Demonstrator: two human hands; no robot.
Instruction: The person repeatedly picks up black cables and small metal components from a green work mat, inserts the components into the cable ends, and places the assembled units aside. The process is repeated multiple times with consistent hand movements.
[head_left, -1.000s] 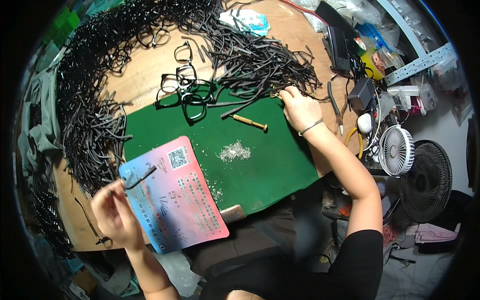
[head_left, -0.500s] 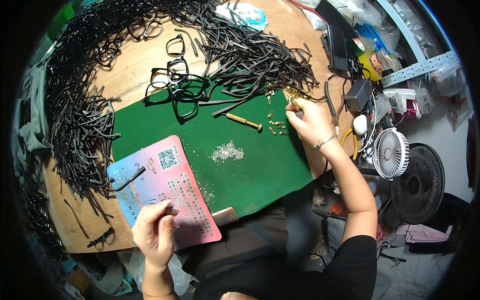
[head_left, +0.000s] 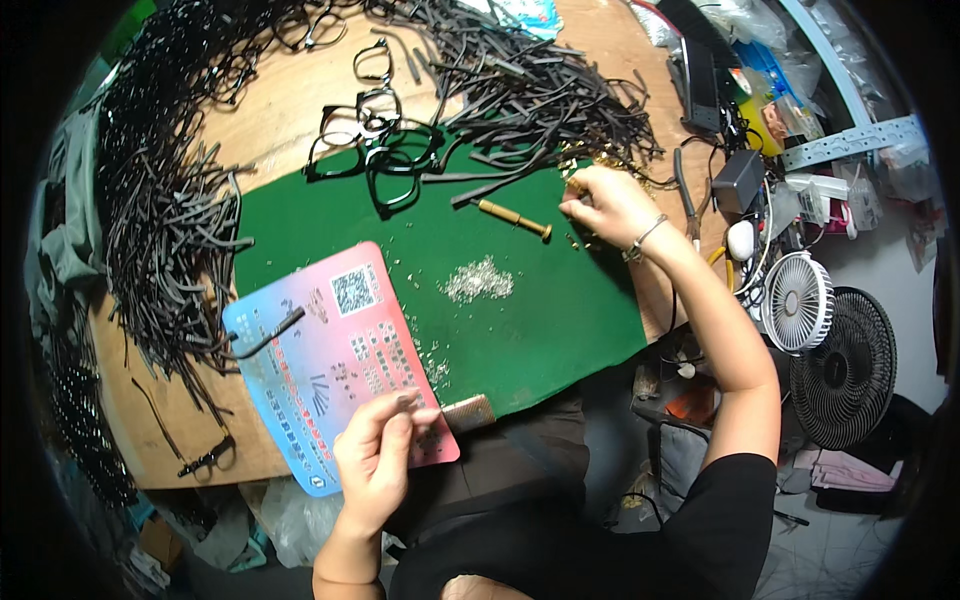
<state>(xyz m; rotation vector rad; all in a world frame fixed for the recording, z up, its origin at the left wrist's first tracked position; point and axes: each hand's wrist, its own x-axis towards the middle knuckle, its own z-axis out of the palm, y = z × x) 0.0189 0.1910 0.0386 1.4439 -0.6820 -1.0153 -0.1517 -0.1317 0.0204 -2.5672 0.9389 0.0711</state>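
Note:
My left hand [head_left: 378, 452] is closed in a pinch over the lower edge of a pink and blue printed card [head_left: 345, 380]. Whatever its fingertips hold is too small to make out. At the right of the green mat [head_left: 560, 320], my right hand [head_left: 615, 212] pinches among small gold-coloured metal pieces [head_left: 574, 243], partly covering them. A bit of gold shows at its fingertips. Left of that hand lies a brass-coloured screwdriver [head_left: 514, 219]. A heap of tiny clear or silvery bits [head_left: 478, 281] sits mid-mat. One dark glasses temple [head_left: 268, 335] rests on the card.
Black glasses frames [head_left: 392, 185] lie across the mat's far edge. Piles of dark temples [head_left: 180, 250] spread left and far, beside a heap of glossy black frames [head_left: 150, 130]. Pliers [head_left: 688, 195], a white fan [head_left: 797, 302] and a black fan [head_left: 845, 370] stand at right.
The whole view has shifted, carrying the table up and right in the picture. My right hand has moved over the loose gold pieces. My left hand has moved rightward along the card.

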